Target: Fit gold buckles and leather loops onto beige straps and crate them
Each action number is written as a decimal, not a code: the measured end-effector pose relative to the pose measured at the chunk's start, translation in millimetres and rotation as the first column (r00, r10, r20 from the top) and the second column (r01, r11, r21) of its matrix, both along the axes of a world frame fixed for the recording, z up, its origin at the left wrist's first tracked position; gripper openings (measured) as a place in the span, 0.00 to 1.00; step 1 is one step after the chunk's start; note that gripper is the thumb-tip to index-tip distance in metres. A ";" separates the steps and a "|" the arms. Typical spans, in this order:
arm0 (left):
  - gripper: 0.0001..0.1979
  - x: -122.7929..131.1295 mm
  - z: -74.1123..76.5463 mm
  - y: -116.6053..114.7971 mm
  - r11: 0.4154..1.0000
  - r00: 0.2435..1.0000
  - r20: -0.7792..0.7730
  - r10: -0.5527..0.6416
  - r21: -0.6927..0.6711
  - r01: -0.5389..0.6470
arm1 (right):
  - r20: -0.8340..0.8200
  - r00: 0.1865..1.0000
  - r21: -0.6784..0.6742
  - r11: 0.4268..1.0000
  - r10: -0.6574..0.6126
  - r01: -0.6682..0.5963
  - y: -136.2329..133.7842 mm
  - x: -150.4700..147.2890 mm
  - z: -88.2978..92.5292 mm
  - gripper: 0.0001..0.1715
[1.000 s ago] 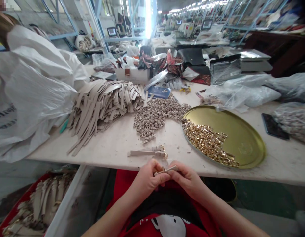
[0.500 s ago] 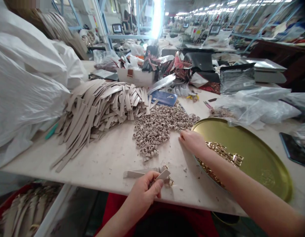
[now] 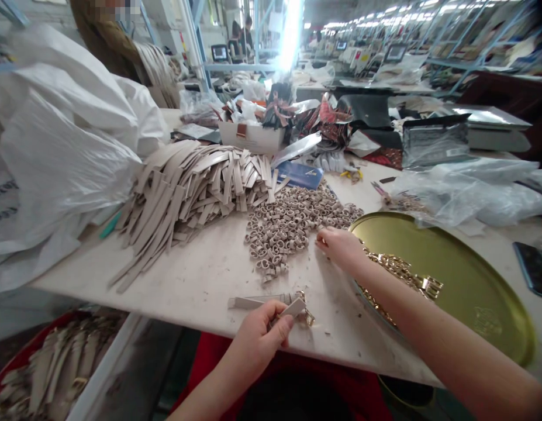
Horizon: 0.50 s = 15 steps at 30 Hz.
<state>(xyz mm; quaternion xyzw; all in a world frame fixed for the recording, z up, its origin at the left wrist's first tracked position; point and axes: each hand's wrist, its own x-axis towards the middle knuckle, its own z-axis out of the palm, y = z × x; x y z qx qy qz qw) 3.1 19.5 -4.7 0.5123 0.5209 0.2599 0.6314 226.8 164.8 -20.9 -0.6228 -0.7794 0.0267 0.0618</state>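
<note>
My left hand, near the table's front edge, is closed on a grey strap, pinched between thumb and fingers. Just behind it lie another grey strap and a gold buckle. My right hand is at the right edge of a heap of small grey strap loops. Its fingertips are pressed together; whether a loop is between them is too small to tell. Under my right forearm, gold buckles are piled in a round gold tray.
A large pile of grey straps lies left of the loops, beside a white sack. Behind are a blue booklet and a white box. Clear plastic bags and a phone lie right. Below left is a bin of straps.
The view has swung slightly left, so the table's things appear further right. My left hand keeps its hold on the strap; my right hand stays at the heap's edge.
</note>
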 end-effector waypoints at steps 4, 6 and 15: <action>0.15 2.7 8.3 -2.5 0.995 0.995 0.032 0.097 0.022 -0.098 | -0.608 0.792 -0.207 0.974 -0.059 -0.086 -54.0 -16.0 12.7 0.11; 0.15 6.7 13.3 -4.2 0.991 0.988 0.080 0.130 0.025 -0.133 | -0.863 0.453 -0.346 0.914 -0.223 -0.209 -86.5 -27.7 21.1 0.14; 0.13 14.7 24.2 -44.3 0.949 0.990 -0.087 0.112 0.306 -0.080 | -0.892 -0.021 -0.407 0.821 -0.452 -0.401 -172.5 -50.9 29.9 0.19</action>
